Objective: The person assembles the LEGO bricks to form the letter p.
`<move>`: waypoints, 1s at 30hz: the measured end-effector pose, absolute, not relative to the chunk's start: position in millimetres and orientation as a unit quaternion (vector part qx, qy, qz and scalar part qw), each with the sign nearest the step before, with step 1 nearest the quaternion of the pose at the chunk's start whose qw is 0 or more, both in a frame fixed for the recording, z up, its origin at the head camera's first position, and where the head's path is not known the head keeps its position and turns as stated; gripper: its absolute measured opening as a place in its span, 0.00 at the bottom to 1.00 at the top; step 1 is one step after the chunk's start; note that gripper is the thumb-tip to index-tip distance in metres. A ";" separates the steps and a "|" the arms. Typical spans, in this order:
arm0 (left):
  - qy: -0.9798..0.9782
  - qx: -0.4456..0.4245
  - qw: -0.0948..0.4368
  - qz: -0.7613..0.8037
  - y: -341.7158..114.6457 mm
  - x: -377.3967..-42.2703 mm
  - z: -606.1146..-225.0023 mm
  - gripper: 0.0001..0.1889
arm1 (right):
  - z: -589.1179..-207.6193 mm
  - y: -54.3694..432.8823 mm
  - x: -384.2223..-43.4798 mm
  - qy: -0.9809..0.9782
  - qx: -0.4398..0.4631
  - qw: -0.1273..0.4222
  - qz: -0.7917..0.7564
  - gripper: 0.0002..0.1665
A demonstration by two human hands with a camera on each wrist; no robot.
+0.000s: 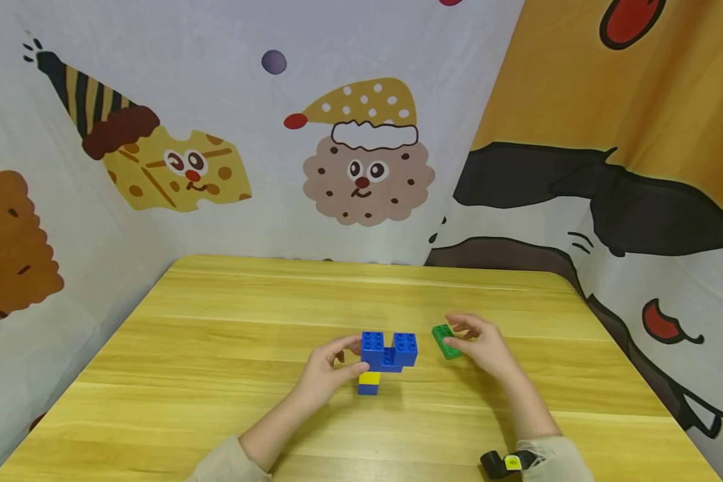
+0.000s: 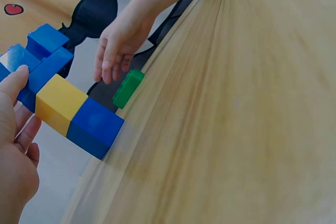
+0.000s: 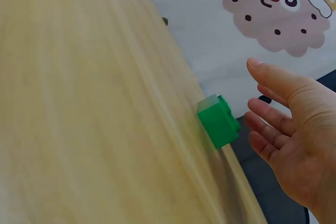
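My left hand (image 1: 327,367) pinches a small stack of toy building blocks by the left side of its upper blue part (image 1: 372,351), thumb in front and fingers behind. Two blue blocks with studs stand up at the top with a gap between them. Below them come a yellow block (image 1: 369,378) and a blue block (image 1: 368,389) at the bottom. A green building block (image 1: 444,343) lies on the table to the right of the stack. My right hand (image 1: 483,347) hovers over it, fingers loosely spread; in the right wrist view a gap shows between the fingers and the green block (image 3: 216,124).
The wooden table (image 1: 247,301) spreads around both hands. Its far edge meets a hanging cloth (image 1: 229,234) printed with cartoon food figures. A black strapped device (image 1: 509,462) sits at the right wrist, by the sleeve (image 1: 554,458).
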State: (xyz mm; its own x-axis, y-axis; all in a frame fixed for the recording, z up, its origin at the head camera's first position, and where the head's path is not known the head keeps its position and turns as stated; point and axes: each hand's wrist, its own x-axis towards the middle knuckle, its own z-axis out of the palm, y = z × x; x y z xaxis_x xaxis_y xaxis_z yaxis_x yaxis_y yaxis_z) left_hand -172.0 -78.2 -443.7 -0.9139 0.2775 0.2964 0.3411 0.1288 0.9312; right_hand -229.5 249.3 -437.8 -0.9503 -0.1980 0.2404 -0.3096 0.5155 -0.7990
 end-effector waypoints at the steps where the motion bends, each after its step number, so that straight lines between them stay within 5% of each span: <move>1: -0.752 -0.205 0.026 -0.626 -78.1 -171.8 -443.6 0.22 | -439.2 250.1 -229.8 -0.870 0.144 0.057 0.469 0.30; 30: -0.749 -0.209 0.031 -0.628 -78.0 -170.9 -443.8 0.22 | -461.3 250.2 -231.5 -0.891 0.100 0.033 0.442 0.32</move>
